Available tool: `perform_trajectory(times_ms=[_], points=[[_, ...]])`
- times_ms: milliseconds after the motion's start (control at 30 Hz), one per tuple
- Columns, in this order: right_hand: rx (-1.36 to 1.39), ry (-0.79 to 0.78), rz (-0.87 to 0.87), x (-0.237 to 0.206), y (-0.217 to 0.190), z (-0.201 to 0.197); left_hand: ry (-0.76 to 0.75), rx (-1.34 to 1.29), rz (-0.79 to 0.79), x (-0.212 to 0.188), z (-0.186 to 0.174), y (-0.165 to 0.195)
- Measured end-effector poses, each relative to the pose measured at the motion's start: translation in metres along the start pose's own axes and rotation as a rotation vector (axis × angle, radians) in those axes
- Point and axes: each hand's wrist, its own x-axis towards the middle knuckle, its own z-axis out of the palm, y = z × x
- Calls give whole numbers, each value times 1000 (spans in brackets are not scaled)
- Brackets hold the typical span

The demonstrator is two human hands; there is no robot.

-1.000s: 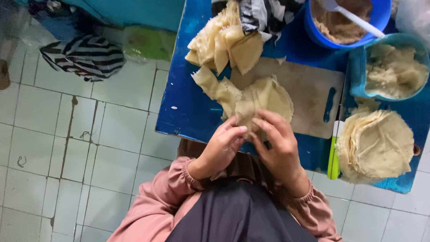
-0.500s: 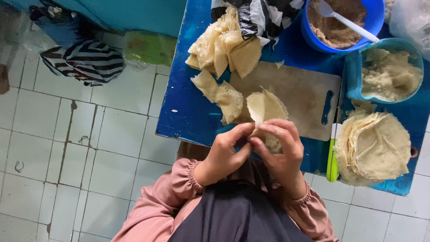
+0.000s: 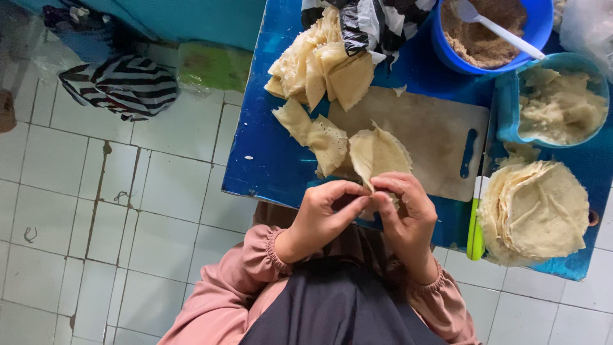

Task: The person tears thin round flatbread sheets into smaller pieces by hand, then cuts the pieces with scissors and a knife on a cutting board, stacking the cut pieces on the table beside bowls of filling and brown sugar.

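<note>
Thumbs and forefingers of both my hands pinch the lower edge of a thin pale crepe (image 3: 378, 153), which stands up from my grip over the near edge of the blue surface (image 3: 268, 160). My left hand (image 3: 322, 214) has its grip closed on the crepe's bottom corner from the left; my right hand (image 3: 408, 214) is closed on the same edge from the right, and the fingertips of the two hands touch. The crepe is half folded, and its upper part lies in front of a beige cutting board (image 3: 434, 137). Just left of it two folded crepes (image 3: 316, 131) rest on the surface, and farther back a pile of folded ones (image 3: 319, 64) sits beside a black-and-white plastic bag (image 3: 377, 22). To my right a stack of flat round crepes (image 3: 536, 211) lies near a green-handled tool (image 3: 475, 223). Behind the stack stand a light blue bowl of pale filling (image 3: 559, 105) and a blue bowl of brown crumbs (image 3: 485, 32) with a white spoon (image 3: 501, 29). On the tiled floor (image 3: 128, 211) to my left lies a striped cloth (image 3: 121, 86)
</note>
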Motion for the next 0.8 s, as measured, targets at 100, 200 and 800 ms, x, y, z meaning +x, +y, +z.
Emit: perform_trajectory(times_ms=[100,200,800], points=[[102,-16,61,-2,3,-1,-20,-240,-164,0,0,-13],[161,17,160,-4,8,-3,-6,-461,-260,3,1,-25],[217,-13,226,-4,13,-6,-110,-385,-171,2,5,-24]])
